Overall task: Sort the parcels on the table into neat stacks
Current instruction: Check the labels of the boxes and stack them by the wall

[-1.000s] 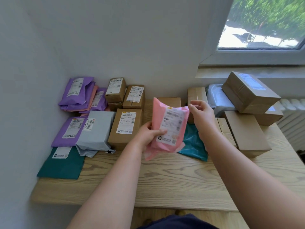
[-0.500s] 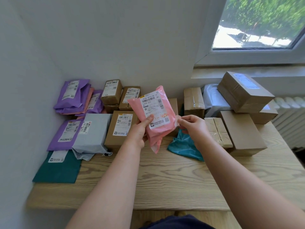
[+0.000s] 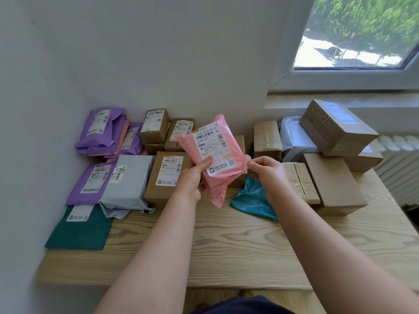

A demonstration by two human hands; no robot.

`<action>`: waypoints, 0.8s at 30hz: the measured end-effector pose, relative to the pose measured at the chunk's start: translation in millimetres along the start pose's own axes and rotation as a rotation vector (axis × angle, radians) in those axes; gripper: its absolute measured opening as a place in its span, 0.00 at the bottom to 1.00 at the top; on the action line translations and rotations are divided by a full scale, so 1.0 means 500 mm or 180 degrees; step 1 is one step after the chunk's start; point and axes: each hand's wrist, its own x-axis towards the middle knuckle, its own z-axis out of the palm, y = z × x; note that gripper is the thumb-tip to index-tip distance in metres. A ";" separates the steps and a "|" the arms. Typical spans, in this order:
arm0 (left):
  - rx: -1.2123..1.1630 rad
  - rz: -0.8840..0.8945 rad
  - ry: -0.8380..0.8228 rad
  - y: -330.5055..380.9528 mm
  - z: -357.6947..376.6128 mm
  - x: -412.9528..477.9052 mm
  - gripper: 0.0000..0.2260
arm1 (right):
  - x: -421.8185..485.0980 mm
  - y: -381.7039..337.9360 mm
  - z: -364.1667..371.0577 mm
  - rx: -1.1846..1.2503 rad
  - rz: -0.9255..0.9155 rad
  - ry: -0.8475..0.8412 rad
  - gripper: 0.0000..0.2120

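Holding the pink parcel (image 3: 217, 185) up off the tabletop (image 3: 226, 245), I have my left grip (image 3: 192, 180) wrapped round its lower half, thumb on the label (image 3: 212, 150). My right grip (image 3: 269, 175) pinches the loose flap at its right edge. The label faces me, likely so I can read it and choose a stack. The purple mailers (image 3: 102, 132) at the back left, one pink among them, look the fitting pile. The bag is sealed, so I cannot tell its contents, nor those of the cardboard boxes (image 3: 333, 182).
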 end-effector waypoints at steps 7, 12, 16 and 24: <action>-0.0218 -0.0049 0.0050 0.004 0.009 -0.003 0.15 | -0.011 0.005 -0.008 0.0155 -0.0004 -0.0091 0.02; -0.0697 0.0103 0.0085 0.017 0.025 -0.007 0.16 | -0.032 0.009 -0.016 -0.0320 0.0030 -0.0768 0.11; -0.0781 0.0063 0.0146 0.013 0.038 -0.011 0.17 | -0.051 0.008 -0.002 -0.0442 -0.0021 -0.1010 0.13; -0.0851 -0.0053 0.0172 0.006 0.034 -0.024 0.20 | -0.054 -0.005 0.004 -0.0427 -0.0233 -0.0730 0.04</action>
